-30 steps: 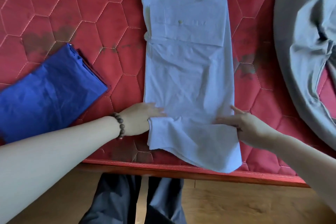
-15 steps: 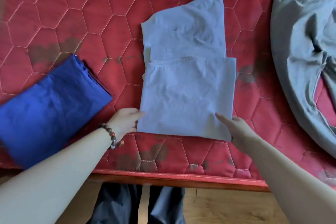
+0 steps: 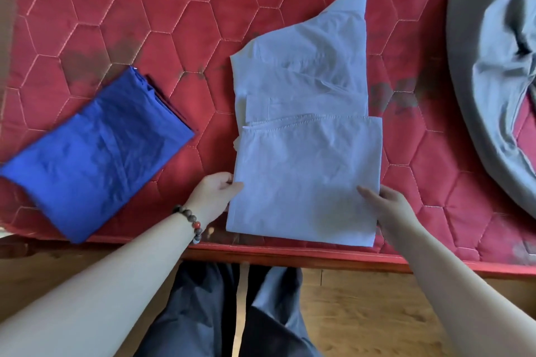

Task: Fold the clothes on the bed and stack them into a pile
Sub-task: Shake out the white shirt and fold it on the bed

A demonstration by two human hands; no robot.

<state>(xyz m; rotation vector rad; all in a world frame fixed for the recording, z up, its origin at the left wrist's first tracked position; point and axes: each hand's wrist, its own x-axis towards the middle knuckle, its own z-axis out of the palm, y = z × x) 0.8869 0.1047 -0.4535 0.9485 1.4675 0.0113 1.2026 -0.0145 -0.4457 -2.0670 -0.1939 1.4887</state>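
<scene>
A pale blue garment lies on the red quilted mattress, its near part folded up over the rest into a rectangle. My left hand, with a bead bracelet on the wrist, grips the folded part's left edge, thumb on top of the cloth. My right hand grips the right edge near the lower corner, thumb on top and fingers under. A folded royal blue garment lies to the left on the mattress.
A grey garment lies crumpled at the right side of the bed. The mattress's near edge runs just below the folded cloth. Wooden floor and my dark trousers show below.
The garment's near end was folded up over its middle. Both hands then took hold of the folded part's side edges, and the garment now sits closer to the mattress edge.
</scene>
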